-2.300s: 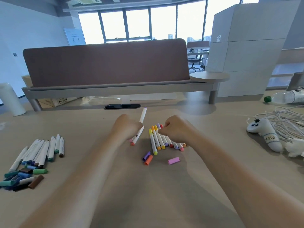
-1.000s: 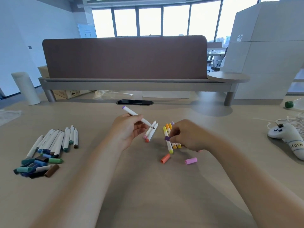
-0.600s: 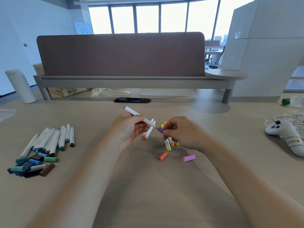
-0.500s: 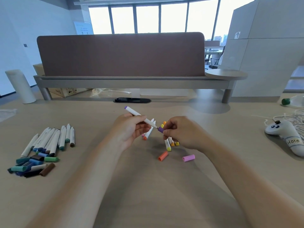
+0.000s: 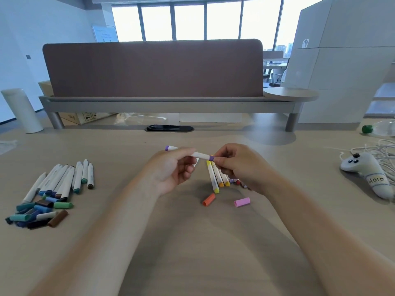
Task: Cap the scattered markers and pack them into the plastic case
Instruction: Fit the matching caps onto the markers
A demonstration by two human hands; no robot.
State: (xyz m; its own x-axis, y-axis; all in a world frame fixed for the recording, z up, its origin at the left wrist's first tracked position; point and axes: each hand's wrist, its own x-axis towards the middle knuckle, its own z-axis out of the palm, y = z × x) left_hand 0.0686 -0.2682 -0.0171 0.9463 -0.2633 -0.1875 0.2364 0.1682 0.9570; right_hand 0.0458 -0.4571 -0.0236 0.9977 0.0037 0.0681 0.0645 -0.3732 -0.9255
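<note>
One marker (image 5: 202, 155) held between left hand (image 5: 171, 169), right hand (image 5: 235, 165).

**Pale wooden worktop (image 5: 119, 150) carrying two groups of markers**

At left lies a fan of white-barrelled markers with blue and green ends (image 5: 64, 180), touching a heap of loose blue, green and brown caps (image 5: 38, 212). At centre is a row of white markers with yellow and orange ends (image 5: 215, 176). Near it lie an orange plastic cap (image 5: 208, 199) and a pink plastic cap (image 5: 242, 202). A white controller (image 5: 367, 171) lies at right.

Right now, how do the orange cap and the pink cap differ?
The orange cap lies diagonally; the pink cap lies almost crosswise. The orange cap sits close to the yellow marker; the pink cap lies apart, further right. Both lie loose, on no marker.
</note>
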